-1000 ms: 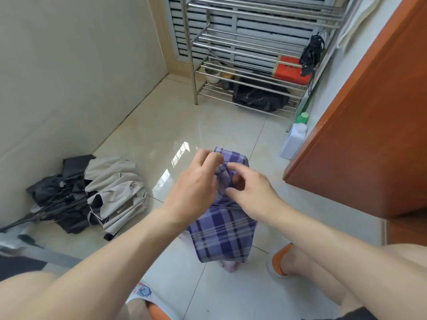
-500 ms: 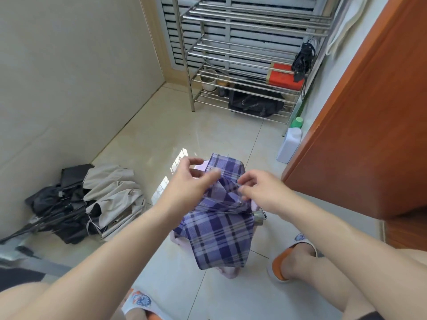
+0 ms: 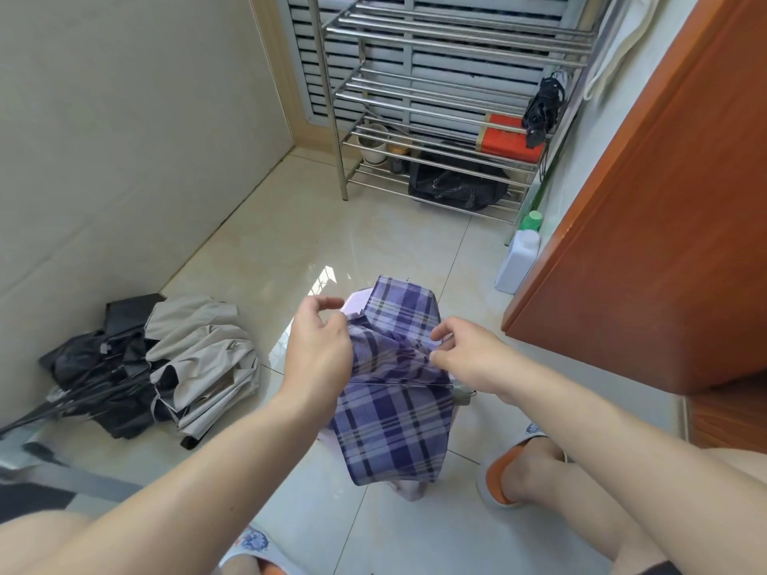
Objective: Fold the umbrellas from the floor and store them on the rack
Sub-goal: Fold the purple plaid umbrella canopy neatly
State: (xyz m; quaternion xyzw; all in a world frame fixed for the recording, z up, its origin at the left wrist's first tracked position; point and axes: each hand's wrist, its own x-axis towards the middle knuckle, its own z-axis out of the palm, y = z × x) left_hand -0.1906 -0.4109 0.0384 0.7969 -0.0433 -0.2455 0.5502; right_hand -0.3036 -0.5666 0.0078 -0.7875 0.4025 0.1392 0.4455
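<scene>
Lower centre of the frame: plaid purple umbrella (image 3: 394, 425), collapsed, hanging between both hands, long axis running roughly up and down the picture, loose canopy end trailing toward the bottom edge, far end pointing toward the upper centre. Left hand (image 3: 319, 350) against the canopy's left flank, thumb and forefinger apart near the top, the rest of the fingers hidden behind the cloth; whether pinching fabric there cannot be told. Right hand (image 3: 469, 359) on the right flank, fingertips curled and nipping a fold of the plaid at mid-length, a metal rib tip (image 3: 462, 395) poking out just below the wrist. Both hands level and about equally close to the bundle, one on each side, so the coming gather or wrap of the pleats probably turns about that long axis, cloth drawn inward from the right hand's fold.

Bottom edge: orange-and-white slippers (image 3: 504, 471) on the pale tiled floor (image 3: 290, 251).

Left of the frame, well apart from the hands: heap of unfolded umbrellas, one beige (image 3: 199, 359), one black (image 3: 95, 367), lying on the tiles against the wall.

Right middle: white jug with green cap (image 3: 521, 259) beside the brown wooden door (image 3: 647, 226).

Upper centre, farthest: steel rack (image 3: 436, 101) holding a folded black umbrella (image 3: 541, 110) hung at its right end, a red box (image 3: 508, 141), a black bag (image 3: 456, 186) on the lowest tier.

No brand, label or writing readable anywhere; the print on the red box too small to make out.
</scene>
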